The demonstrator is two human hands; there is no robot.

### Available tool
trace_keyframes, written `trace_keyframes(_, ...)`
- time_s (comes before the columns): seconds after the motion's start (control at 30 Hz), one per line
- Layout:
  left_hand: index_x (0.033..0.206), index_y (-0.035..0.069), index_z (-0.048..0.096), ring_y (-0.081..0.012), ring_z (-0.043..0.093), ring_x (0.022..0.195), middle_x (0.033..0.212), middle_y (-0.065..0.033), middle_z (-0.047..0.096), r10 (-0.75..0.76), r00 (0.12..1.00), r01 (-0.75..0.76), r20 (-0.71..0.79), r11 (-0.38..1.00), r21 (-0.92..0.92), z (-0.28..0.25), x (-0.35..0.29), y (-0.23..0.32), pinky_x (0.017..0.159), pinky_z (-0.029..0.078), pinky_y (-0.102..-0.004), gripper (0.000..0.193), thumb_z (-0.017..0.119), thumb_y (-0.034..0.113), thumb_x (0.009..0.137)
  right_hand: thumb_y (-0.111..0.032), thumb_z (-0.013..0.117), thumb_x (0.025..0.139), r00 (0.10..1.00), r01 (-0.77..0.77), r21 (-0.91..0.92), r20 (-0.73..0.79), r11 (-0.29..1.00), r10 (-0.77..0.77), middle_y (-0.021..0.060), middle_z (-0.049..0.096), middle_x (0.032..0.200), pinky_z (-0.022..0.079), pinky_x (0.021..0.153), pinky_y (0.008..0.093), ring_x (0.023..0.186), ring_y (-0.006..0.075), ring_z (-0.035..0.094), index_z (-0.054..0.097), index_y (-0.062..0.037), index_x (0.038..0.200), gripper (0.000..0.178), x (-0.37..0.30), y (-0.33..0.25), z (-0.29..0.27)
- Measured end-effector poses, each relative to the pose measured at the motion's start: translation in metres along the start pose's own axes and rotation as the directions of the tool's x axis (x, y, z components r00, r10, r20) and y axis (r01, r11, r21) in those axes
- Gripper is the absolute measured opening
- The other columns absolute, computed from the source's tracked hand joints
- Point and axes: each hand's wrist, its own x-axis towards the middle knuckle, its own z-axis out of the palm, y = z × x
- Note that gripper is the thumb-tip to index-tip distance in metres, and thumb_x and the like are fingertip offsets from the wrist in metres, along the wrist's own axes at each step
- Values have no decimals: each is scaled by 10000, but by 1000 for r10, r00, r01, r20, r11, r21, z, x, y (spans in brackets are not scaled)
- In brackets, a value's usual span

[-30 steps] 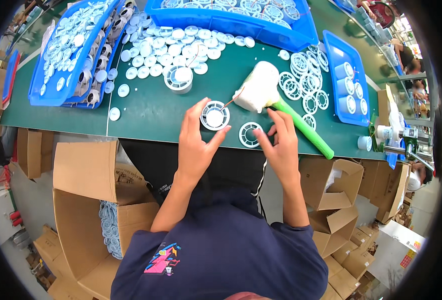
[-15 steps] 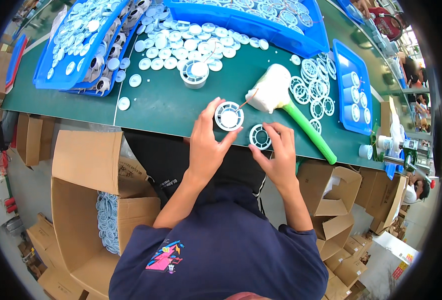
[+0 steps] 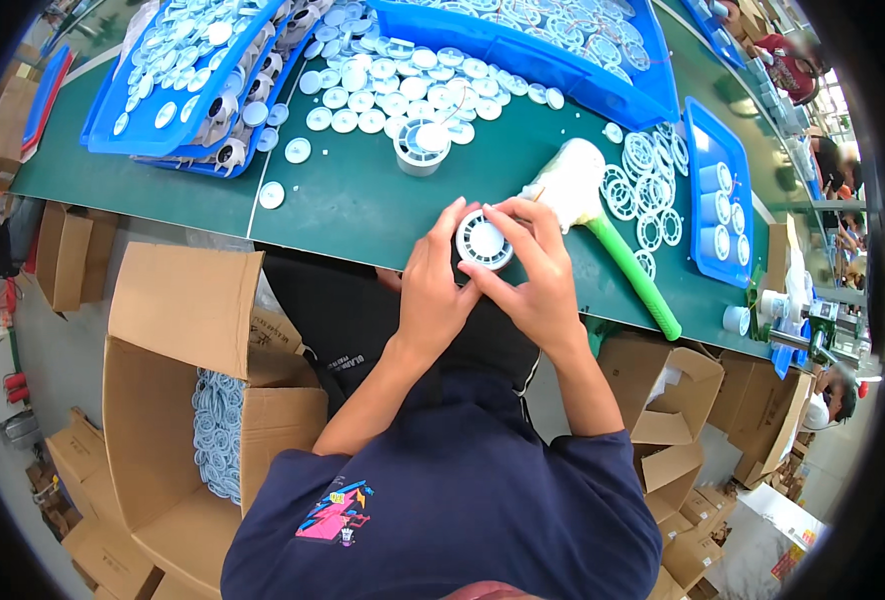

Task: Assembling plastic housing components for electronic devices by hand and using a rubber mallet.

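Note:
Close to the table's front edge, my left hand (image 3: 431, 290) is closed round the side of a white round housing (image 3: 483, 240). From the right, my right hand (image 3: 543, 280) grips the white slotted ring on the housing's top with thumb and fingers. Whether the ring is fully seated cannot be made out. Just beyond my right hand lies a mallet with a white wrapped head (image 3: 571, 180) and a green handle (image 3: 638, 280). A second white housing (image 3: 421, 162) with a wire stands farther back, a pale disc on its top.
Many pale discs (image 3: 371, 120) cover the table's back. Loose slotted rings (image 3: 653, 190) lie right of the mallet, beside a blue tray (image 3: 711, 262) of white housings. A large blue bin (image 3: 533, 55) and stacked trays (image 3: 153, 135) stand behind. Cardboard boxes (image 3: 178, 300) flank me below.
My right hand has brought the slotted ring left and up onto the housing in my left hand. Both hands are now together; the whole scene has shifted slightly right in view.

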Motion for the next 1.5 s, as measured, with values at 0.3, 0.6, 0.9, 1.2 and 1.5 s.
trace_keyframes(0.3,1511,-5,420,-384,634,1218,1386,-177,650,-7,998,8,63,1000,-18,-8,3,3,1044,490,-452,783,788,46,822,-80,887,745,999,14,-19,37,1000,-13,168,614,1296,514,996,425,1184,345,607,666,12,1278,584,0,-1,-6)
trace_keyframes(0.6,1485,-9,450,-380,639,1221,1372,-179,660,0,1000,2,26,999,-49,-3,0,-1,1041,497,-446,752,797,44,820,-84,889,744,997,-42,-42,-69,998,39,172,624,1287,511,993,433,1162,364,617,624,3,1297,620,-9,-7,4)
trace_keyframes(0.9,1456,-9,477,-373,671,1165,1335,-171,681,41,999,-40,-20,999,13,-1,-1,-1,1000,524,-443,742,841,110,821,-120,904,729,983,-40,-218,-186,975,-2,164,610,1253,475,961,453,1153,372,548,621,-5,1275,626,-14,-17,15)
trace_keyframes(1.2,1445,-10,488,-380,674,1145,1325,-173,680,70,997,-69,-24,996,50,0,0,-3,971,534,-444,767,873,135,797,-128,922,705,968,-170,-81,-202,982,151,171,607,1229,485,926,458,1108,368,570,623,3,1258,643,-15,-16,19)
trace_keyframes(1.5,1447,-11,497,-407,645,1200,1368,-217,636,88,996,-87,-27,996,38,4,-3,0,1008,508,-476,764,878,195,817,-89,866,764,962,-222,-128,-193,967,195,190,595,1239,481,967,454,1127,367,581,617,13,1269,572,-13,-21,3)
